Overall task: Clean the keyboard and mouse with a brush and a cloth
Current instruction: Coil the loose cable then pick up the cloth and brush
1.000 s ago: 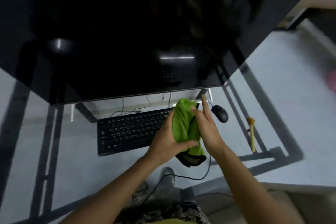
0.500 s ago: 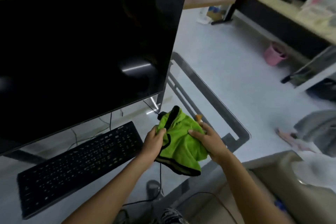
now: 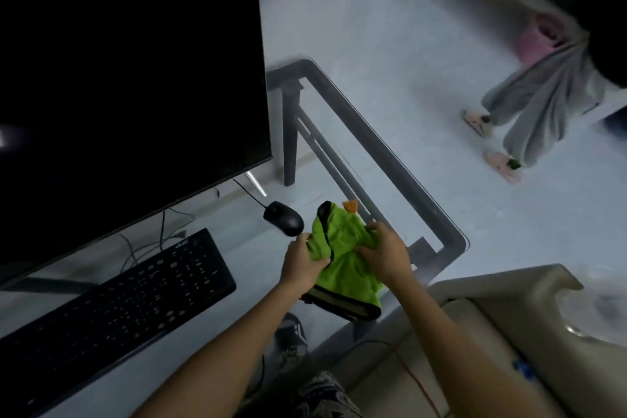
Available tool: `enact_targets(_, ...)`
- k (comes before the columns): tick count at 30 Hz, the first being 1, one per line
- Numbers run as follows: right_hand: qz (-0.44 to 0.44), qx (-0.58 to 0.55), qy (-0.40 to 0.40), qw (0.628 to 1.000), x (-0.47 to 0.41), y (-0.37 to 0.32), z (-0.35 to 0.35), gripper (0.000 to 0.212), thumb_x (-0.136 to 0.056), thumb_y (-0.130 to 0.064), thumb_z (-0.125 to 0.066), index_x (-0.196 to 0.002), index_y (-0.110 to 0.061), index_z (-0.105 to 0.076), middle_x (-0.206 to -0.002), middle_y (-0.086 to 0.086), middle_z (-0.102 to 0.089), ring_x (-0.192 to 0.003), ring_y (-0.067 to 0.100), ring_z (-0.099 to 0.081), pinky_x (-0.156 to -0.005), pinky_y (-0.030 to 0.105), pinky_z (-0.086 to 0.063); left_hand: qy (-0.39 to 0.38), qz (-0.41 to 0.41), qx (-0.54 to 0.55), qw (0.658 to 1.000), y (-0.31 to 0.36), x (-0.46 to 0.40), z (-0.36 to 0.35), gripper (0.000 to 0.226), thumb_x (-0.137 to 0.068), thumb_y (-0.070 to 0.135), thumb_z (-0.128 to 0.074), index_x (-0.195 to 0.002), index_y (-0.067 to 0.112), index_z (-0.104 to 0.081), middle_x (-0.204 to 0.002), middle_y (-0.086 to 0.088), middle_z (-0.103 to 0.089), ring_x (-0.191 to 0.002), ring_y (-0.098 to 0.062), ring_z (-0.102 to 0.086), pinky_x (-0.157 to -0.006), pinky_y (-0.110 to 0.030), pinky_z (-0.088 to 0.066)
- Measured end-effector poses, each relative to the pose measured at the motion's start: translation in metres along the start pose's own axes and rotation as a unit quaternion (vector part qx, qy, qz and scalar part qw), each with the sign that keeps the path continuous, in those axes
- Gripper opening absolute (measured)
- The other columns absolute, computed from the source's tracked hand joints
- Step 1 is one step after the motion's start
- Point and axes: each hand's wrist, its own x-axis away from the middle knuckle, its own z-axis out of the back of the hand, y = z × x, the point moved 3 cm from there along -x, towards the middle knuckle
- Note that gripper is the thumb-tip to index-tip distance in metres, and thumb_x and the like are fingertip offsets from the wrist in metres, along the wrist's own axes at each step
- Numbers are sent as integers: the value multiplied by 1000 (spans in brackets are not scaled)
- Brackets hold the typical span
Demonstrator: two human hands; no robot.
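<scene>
Cloth (image 3: 342, 268) gripped between both hands, seemingly bunched

The brush (image 3: 350, 205) is mostly buried behind the green cloth (image 3: 342, 268), only its orange tip poking out. Monitor (image 3: 129, 78) and keyboard (image 3: 115, 309) both run off the left edge.

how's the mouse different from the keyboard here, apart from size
The mouse is a small rounded oval, while the keyboard is a long flat slab covered in keys. The mouse lies close to the green cloth that the left hand and right hand are gripping, while the keyboard sits further left, below the monitor. Both are black and rest untouched on the glass desk.
</scene>
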Motion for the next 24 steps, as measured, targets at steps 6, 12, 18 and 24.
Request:
enact_targets(6, 45, 146, 83, 985, 6, -13, 2, 63, -76, -32, -72, -133, -19, -49, -125, 13, -49, -113, 35, -51, -94, 51, -42, 28, -85, -41, 995, -3, 8, 17, 54, -91, 30, -63, -138, 16, -41, -135, -6, -42, -120, -18, -48, -90, -19, -37)
enact_targets(12, 337, 102, 105, 930, 30, -113, -38, 64, -74, -29, -78, -130, -13, -51, -116, 14, -57, -104, 33, -55, -84, 45, -50, 174, -169, -33, 970, -30, 58, 103, 37, -97, 26, -54, -134, 21, -49, -126, 6, -48, -116, -9, -50, -93, -13, -39)
enact_targets(18, 443, 107, -90, 885, 70, -191, -142, 92, -74, -46, -75, -148, -19, -29, -144, 18, -39, -128, 37, -43, -102, 48, -44, 370, -114, -99, 917, -117, 124, 204, 44, -98, 28, -51, -138, 13, -46, -140, -3, -46, -129, -15, -41, -107, -26, -36)
enact_targets(24, 276, 98, -111, 950, 55, -146, -156, 124, -68, -58, -76, -153, -16, 5, -161, 13, -6, -147, 31, -13, -116, 45, -26, 404, 69, -62, 910, -213, 156, 236, 94, -87, 48, -59, -152, 3, -9, -159, -16, -13, -147, -29, -12, -120, -38, -13)
